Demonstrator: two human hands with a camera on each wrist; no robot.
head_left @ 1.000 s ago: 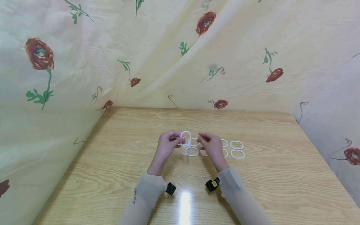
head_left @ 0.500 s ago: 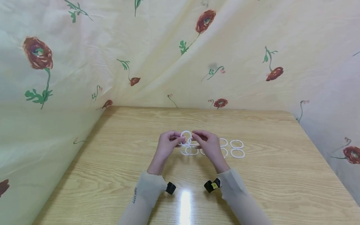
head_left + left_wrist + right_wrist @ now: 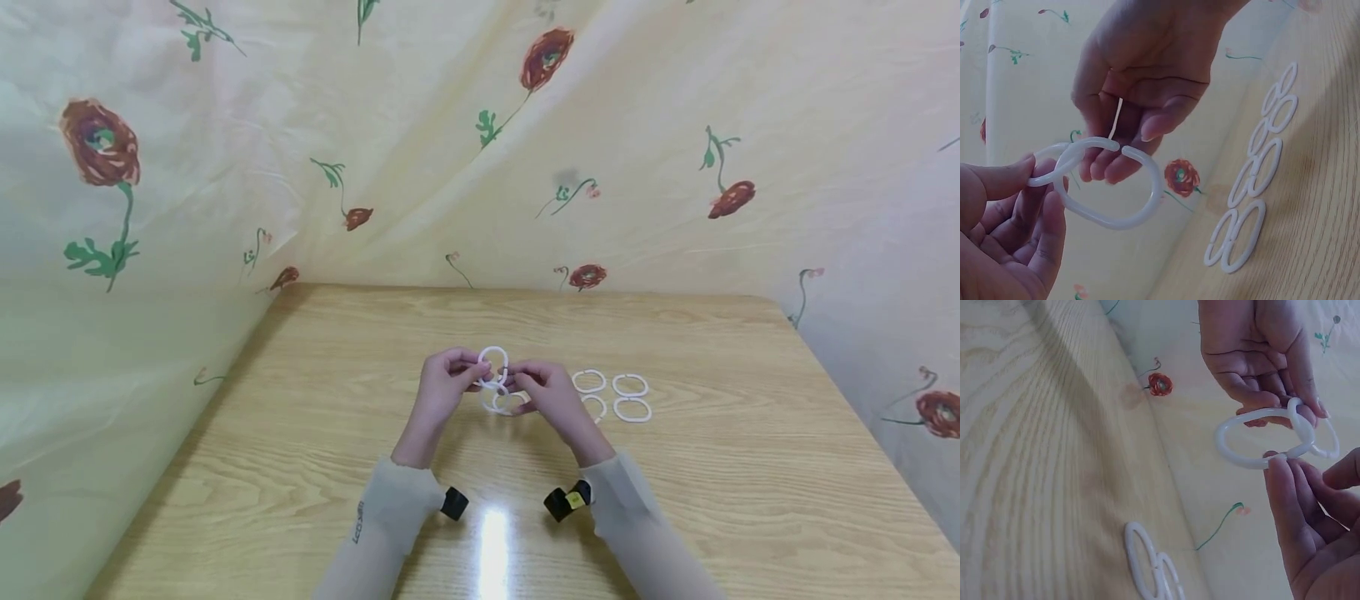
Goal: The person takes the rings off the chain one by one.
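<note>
Two white plastic chain links are joined in the air above the table. My left hand (image 3: 447, 382) pinches one link (image 3: 1045, 181) between thumb and fingers. The other link (image 3: 1116, 224), a C-shaped loop with a narrow gap in its side, extends from it toward my right hand (image 3: 551, 392). In the right wrist view, fingertips of my right hand touch this loop (image 3: 1220, 440) right by its gap, and the thumb stands apart from them. More white links (image 3: 632, 421) lie on the wooden table below and to the right, some hidden behind the hands.
The wood-grain table (image 3: 300, 467) runs back to a floral curtain (image 3: 420, 125) that also hangs along both sides. Black wrist cameras (image 3: 454, 503) sit at both cuffs. A bright light reflection (image 3: 494, 550) shows on the tabletop near the front.
My right hand has moved left to the joined links, its fingertips now at the loop. Links on the table at the right show more fully. My left hand stays nearly still with its link.
</note>
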